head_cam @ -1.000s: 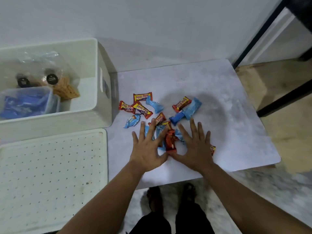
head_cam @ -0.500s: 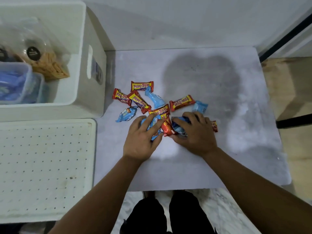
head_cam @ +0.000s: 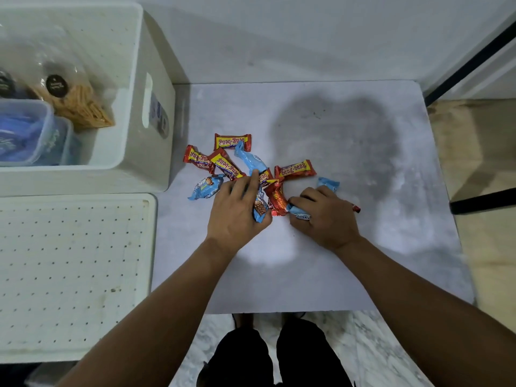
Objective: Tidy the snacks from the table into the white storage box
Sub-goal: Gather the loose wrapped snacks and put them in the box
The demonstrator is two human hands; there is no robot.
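Crinkly foil snacks [head_cam: 295, 169]; left grip [head_cam: 237, 210] clamps blue wrapper [head_cam: 259, 206], right grip [head_cam: 325, 216] clamps another [head_cam: 300, 212].

Pale grey table [head_cam: 321, 277], marbled top, dark shadow patch toward 1 o'clock. Snack cluster sits left of centre: red beng-beng bars [head_cam: 295, 170] and light blue wrappers [head_cam: 206, 187], several overlapping, so exact count unclear. One blue wrapper end [head_cam: 329, 184] lies at 3 o'clock of the pile, a small red piece [head_cam: 355, 209] just past it. White storage box [head_cam: 131, 152] appears to stand at the table's 9–10 o'clock edge; white perforated lid [head_cam: 75, 275] lies flat at 8 o'clock.
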